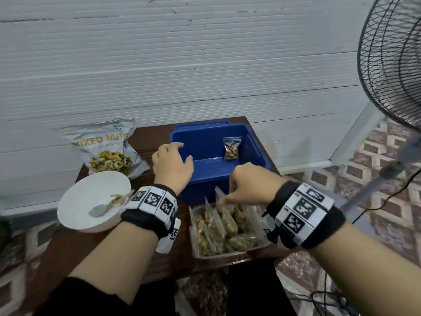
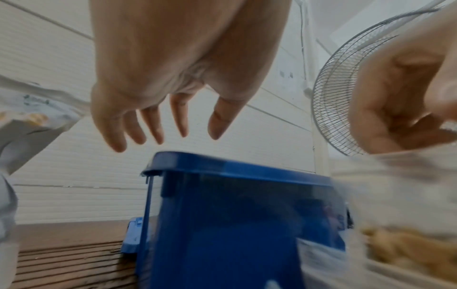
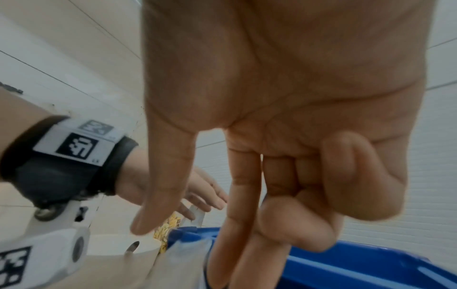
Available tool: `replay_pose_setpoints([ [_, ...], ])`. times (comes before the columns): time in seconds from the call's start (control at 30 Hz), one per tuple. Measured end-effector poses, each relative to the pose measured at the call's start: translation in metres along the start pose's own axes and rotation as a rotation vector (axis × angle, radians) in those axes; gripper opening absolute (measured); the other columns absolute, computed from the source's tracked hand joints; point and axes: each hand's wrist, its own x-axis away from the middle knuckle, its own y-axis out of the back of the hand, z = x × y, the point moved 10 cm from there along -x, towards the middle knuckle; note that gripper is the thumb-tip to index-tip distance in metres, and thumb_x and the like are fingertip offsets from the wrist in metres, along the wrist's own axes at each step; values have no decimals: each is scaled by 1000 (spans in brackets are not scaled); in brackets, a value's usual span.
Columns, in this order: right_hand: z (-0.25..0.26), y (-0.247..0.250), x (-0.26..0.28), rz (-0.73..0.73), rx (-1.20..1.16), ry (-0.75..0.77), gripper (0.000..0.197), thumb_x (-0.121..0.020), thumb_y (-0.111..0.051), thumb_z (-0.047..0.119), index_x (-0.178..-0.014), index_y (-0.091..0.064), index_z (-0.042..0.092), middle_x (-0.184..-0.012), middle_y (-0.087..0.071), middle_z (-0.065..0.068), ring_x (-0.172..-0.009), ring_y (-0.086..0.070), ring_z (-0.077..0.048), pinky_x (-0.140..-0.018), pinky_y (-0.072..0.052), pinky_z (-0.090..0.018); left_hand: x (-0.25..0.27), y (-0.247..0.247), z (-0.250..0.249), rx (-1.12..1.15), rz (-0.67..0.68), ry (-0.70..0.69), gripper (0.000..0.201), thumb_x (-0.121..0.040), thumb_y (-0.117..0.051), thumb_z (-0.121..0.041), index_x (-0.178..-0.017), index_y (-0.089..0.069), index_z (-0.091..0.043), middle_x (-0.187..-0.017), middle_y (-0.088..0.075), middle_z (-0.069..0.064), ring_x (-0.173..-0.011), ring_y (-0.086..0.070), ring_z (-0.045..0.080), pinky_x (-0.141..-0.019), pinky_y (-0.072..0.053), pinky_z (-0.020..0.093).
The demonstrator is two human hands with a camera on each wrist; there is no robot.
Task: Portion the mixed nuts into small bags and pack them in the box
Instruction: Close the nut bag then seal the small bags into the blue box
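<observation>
A blue box (image 1: 205,176) stands in the middle of the dark wooden table, with one small bag of nuts (image 1: 231,148) lying inside it. My left hand (image 1: 185,152) hovers over the box's left rim (image 2: 222,166), fingers spread and holding nothing. In front of the box, a clear tray (image 1: 227,255) holds several filled small bags (image 1: 230,224) standing on edge. My right hand (image 1: 224,201) reaches down into the tray. Its thumb and index finger pinch the top of one small bag (image 3: 185,254), while the other fingers are curled.
A torn-open mixed nuts pouch (image 1: 107,149) leans against the wall at the back left. A white bowl (image 1: 91,190) with a spoon (image 1: 100,209) and a few nuts sits at the left edge. A standing fan (image 1: 391,65) is at the right, with cables on the floor.
</observation>
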Motion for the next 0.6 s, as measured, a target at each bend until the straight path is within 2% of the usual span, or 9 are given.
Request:
replay_pose_setpoints([
  [0.1,-5,-7,6,-45,-27,-21,28,-83,-69,35,-81,-71,6,-82,-70,-9,-76,-65,-24,-67,-53,-34,24,-1,-25,81,0,-192,19,-94,-55,-35,-112,-58,-34,-124,-53,-3,-125,-42,23,-108,-30,42],
  [0.17,-8,-12,8,-73,-62,-31,18,-86,-64,26,-82,-69,9,-87,-69,-8,-81,-64,-25,-73,-53,-34,37,-9,-34,177,84,-265,10,-94,-54,-36,-98,-57,-44,-113,-58,-10,-115,-50,16,-104,-36,49],
  [0.3,-15,-17,14,-164,-122,-49,13,-90,-55,21,-90,-66,16,-98,-66,-8,-91,-63,-27,-80,-51,-37,60,-31,-43,211,312,-304,14,-95,-53,-40,-97,-53,-54,-107,-63,-22,-110,-56,5,-103,-38,49],
  [0.4,-18,-18,20,-237,-201,-52,11,-92,-50,18,-92,-61,16,-101,-65,-8,-93,-61,-27,-81,-50,-37,70,-38,-43,229,376,-319,20,-92,-61,-33,-101,-56,-50,-102,-64,-25,-106,-57,-2,-104,-39,46],
  [0.5,-19,-19,24,-286,-270,-42,8,-94,-49,19,-89,-55,19,-96,-64,-7,-90,-60,-27,-78,-49,-38,73,-38,-43,204,339,-335,27,-88,-67,-21,-101,-59,-42,-101,-61,-20,-103,-56,4,-101,-41,45],
  [0.6,-19,-20,24,-301,-314,-33,8,-95,-50,18,-91,-56,16,-95,-64,-6,-87,-59,-25,-77,-48,-37,74,-39,-42,176,305,-349,23,-87,-68,-17,-97,-62,-37,-102,-58,-12,-97,-54,6,-98,-43,40],
])
